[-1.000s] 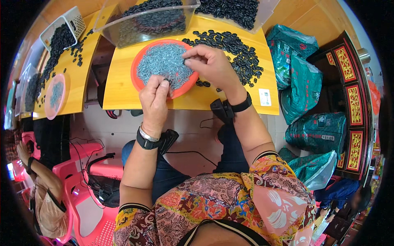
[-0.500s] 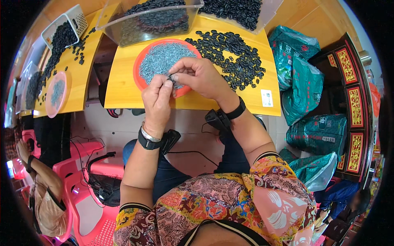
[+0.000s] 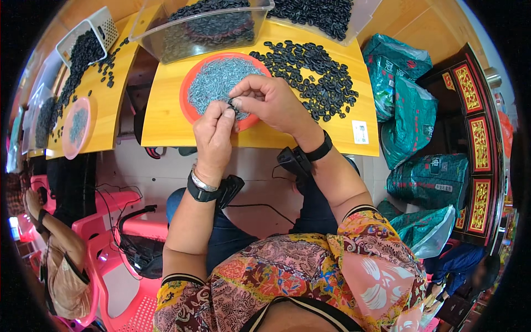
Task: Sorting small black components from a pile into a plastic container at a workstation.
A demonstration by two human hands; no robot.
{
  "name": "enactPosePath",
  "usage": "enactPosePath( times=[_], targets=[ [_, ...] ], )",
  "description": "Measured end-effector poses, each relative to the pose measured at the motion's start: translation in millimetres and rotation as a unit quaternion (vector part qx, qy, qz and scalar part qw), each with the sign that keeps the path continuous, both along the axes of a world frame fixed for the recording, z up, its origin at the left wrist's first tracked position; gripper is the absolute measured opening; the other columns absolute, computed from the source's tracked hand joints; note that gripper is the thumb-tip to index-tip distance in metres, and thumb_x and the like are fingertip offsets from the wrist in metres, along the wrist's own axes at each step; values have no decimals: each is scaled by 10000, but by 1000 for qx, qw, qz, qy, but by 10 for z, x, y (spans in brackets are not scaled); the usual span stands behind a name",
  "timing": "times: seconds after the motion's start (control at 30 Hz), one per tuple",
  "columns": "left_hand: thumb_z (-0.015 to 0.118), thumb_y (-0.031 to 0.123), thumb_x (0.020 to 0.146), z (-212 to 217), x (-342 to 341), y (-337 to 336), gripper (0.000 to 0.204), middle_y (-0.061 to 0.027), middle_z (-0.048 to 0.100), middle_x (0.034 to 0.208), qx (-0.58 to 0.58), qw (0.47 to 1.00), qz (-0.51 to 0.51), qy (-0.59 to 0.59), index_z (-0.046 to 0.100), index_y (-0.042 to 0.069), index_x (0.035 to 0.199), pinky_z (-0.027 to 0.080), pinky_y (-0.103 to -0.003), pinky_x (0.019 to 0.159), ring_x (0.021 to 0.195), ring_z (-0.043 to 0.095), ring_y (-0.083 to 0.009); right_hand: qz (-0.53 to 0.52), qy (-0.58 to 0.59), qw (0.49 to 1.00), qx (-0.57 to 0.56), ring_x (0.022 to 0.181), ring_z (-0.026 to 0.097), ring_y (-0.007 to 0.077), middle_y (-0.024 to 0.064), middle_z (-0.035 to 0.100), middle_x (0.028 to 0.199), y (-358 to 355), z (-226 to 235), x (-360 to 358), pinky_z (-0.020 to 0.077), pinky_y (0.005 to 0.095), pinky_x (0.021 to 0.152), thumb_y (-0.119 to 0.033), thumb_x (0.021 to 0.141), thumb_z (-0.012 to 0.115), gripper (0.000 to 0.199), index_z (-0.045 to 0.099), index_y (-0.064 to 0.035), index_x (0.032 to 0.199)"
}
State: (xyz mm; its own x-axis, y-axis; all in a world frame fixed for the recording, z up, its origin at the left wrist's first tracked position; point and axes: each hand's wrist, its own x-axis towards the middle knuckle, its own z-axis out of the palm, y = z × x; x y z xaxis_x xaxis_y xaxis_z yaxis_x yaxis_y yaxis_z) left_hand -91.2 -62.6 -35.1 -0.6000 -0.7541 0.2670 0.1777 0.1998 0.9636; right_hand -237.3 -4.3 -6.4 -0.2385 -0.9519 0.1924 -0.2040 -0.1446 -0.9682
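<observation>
Over the near right side of a red round bowl (image 3: 185,106), my two hands meet fingertip to fingertip. The bowl holds a heap of small silver screws (image 3: 213,79). A small black plastic part (image 3: 232,103) shows between the fingers, mostly covered by them. My left hand (image 3: 214,131) pinches it with thumb and forefinger. From the right, my right hand (image 3: 266,105) is closed in a pinch against the same spot; whether a screw sits in its fingertips is hidden. Many loose black oval parts (image 3: 326,83) lie spread to the right of the bowl.
Behind the bowl stand a clear bin (image 3: 160,47) and another clear tray (image 3: 362,25), both holding black parts. Green sacks (image 3: 412,119) sit right of the table. At left are another table (image 3: 105,119), a tipped white basket (image 3: 105,30), pink chairs (image 3: 105,276) and a seated person (image 3: 66,271).
Both hands have shifted very slightly to the right, still pinched together over the bowl. Nothing else has visibly moved.
</observation>
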Motion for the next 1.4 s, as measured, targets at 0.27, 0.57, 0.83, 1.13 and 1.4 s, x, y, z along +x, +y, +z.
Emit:
enactPosePath(
  times=[0.27, 0.57, 0.83, 1.13, 1.4],
  targets=[
    [480, 45, 883, -38, -26, -8, 104, -11, 501, 607, 7, 1000, 6, 7, 522, 10, 794, 382, -233, 513, 556, 458, -80, -2, 35, 999, -1, 699, 563, 25, -11, 627, 756, -8, -28, -9, 462, 180, 638, -23, 809, 618, 115, 641, -7, 920],
    [481, 28, 881, -53, -42, 8, 121, -11, 516, 616, 9, 1000, 1, 9, 525, 5, 771, 398, -225, 526, 571, 463, -63, 11, 96, 995, 5, 703, 593, 61, 31, 645, 763, -79, -204, 7, 478, 205, 643, -21, 829, 580, 100, 631, -1, 914],
    [488, 34, 878, -46, -43, 6, 121, -11, 520, 611, 10, 1000, 8, -11, 531, 1, 771, 397, -227, 519, 561, 464, -65, 15, 127, 992, 7, 677, 576, 73, 43, 631, 741, -96, -252, 6, 461, 222, 615, -27, 827, 557, 112, 626, -10, 914],
    [493, 35, 875, -90, -51, 16, 109, -16, 523, 608, 18, 1000, 3, 10, 538, -1, 783, 399, -229, 516, 558, 472, -69, 19, 138, 990, 18, 684, 580, 110, 49, 626, 740, -95, -241, 35, 461, 249, 627, -15, 808, 541, 133, 613, -13, 921],
    [498, 25, 867, -69, -45, 20, 95, -24, 531, 618, 4, 1000, 4, -1, 546, -5, 790, 409, -238, 524, 566, 483, -76, 18, 133, 991, 9, 662, 578, 100, 48, 622, 722, -90, -244, 39, 459, 241, 617, -14, 813, 539, 132, 614, -14, 922]
  ],
)
